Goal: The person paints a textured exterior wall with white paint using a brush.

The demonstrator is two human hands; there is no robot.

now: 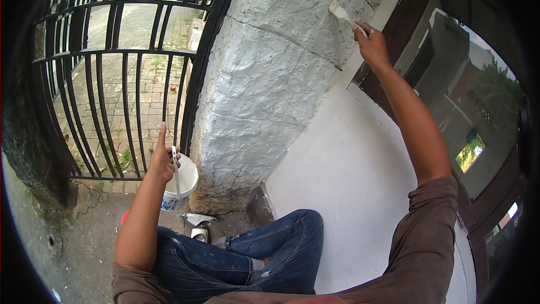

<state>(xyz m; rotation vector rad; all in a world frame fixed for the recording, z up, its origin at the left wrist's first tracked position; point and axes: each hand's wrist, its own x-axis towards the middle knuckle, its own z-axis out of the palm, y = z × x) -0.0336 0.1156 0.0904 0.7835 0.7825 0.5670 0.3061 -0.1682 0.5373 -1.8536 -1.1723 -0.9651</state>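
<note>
My right hand (372, 47) is closed round the handle of a paintbrush (343, 13), up at the far right of the stone wall. The brush's pale bristles point up and left, at or very near the rough grey-white stone surface (264, 73). My left hand (162, 156) is closed on the white handle strip of a paint bucket (190, 173), with the thumb pointing up. The white bucket hangs tilted just beside that hand, near the foot of the wall. Pale paint coats its inside; how much it holds cannot be told.
A black barred gate (132, 84) stands along the left, with paving beyond it. A smooth white wall (337, 157) meets the stone on the right, below a dark-framed window (467, 95). My crossed legs (242, 253) in jeans are below, with a sandal (199, 233) near the bucket.
</note>
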